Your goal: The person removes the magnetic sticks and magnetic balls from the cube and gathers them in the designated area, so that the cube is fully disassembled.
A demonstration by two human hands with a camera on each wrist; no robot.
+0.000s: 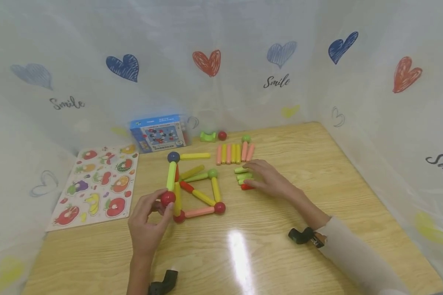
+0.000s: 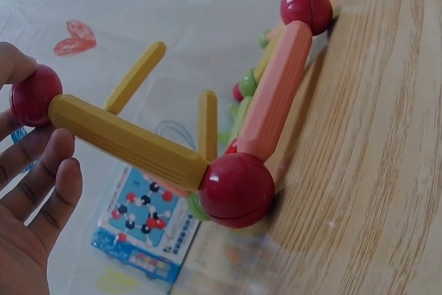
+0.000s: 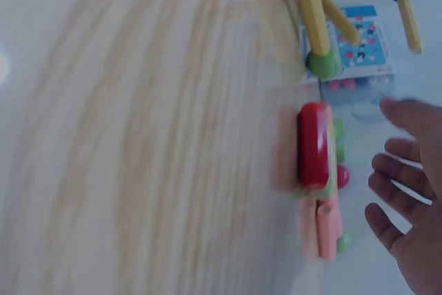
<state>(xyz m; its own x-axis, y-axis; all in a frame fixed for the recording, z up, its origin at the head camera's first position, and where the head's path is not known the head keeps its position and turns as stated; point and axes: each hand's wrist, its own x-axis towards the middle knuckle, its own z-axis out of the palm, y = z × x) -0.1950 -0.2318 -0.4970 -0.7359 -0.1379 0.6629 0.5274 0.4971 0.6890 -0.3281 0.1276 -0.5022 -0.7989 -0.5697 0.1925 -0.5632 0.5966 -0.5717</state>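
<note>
My left hand [image 1: 146,225] pinches a red ball [image 1: 167,198] at an upper corner of a stick-and-ball frame. From that ball a yellow stick [image 2: 131,139] slopes down to another red ball [image 2: 237,190] on the table. A light green stick [image 1: 171,176] links the held ball to a blue ball [image 1: 173,157], where a yellow stick [image 1: 195,156] juts out. At the frame's front, a pink stick [image 1: 200,212] joins two red balls. My right hand [image 1: 267,178] hovers, fingers spread, over several light green sticks [image 1: 243,177] and a red stick [image 3: 314,144].
Behind the right hand lies a row of pink and yellow sticks [image 1: 229,154]. A green ball [image 1: 246,139], a loose red ball [image 1: 222,135] and a green curved piece [image 1: 208,137] sit farther back. The toy box [image 1: 159,134] and a fruit picture board [image 1: 96,184] are at the left.
</note>
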